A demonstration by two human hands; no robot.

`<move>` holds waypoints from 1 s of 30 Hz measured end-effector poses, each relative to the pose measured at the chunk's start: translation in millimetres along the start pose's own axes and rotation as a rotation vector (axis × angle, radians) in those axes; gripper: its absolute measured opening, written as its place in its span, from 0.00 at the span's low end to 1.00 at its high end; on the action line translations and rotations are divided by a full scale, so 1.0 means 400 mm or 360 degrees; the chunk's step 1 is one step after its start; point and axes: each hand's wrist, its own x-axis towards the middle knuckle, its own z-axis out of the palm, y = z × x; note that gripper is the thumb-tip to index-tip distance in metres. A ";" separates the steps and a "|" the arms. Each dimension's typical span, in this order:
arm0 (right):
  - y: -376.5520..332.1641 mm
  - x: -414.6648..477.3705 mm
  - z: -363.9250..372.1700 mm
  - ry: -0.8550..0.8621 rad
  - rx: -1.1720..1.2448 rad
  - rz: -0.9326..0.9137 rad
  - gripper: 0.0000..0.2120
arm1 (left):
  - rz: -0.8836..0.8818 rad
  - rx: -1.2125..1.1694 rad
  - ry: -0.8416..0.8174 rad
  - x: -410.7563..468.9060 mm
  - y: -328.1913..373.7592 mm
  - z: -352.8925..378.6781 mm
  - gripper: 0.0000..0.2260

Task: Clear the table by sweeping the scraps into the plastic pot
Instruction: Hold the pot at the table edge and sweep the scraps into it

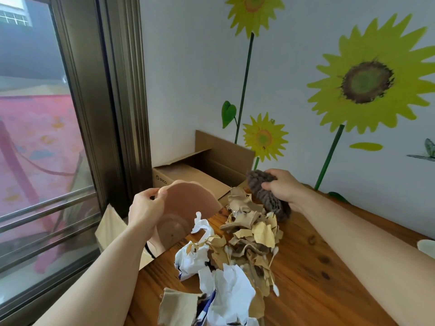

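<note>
A pink-brown plastic pot (186,208) is tipped on its side at the table's left edge, its mouth facing the scraps. My left hand (147,208) grips its rim from above. A heap of torn brown and white paper scraps (237,245) with some cotton swabs stretches down the wooden table (317,267) from the middle to the near edge. My right hand (282,187) is shut on a grey fluffy cloth (266,191), which hangs down and touches the far end of the heap.
An open cardboard box (200,170) stands against the sunflower wall behind the pot. A window with rails runs along the left. A folded cardboard piece (110,224) sticks up left of the pot. A white object (427,250) peeks in at the right edge.
</note>
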 end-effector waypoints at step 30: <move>0.114 -0.168 -0.029 0.0091 0.0527 0.0267 0.14 | 0.0002 0.0033 -0.0055 -0.005 0.008 -0.009 0.17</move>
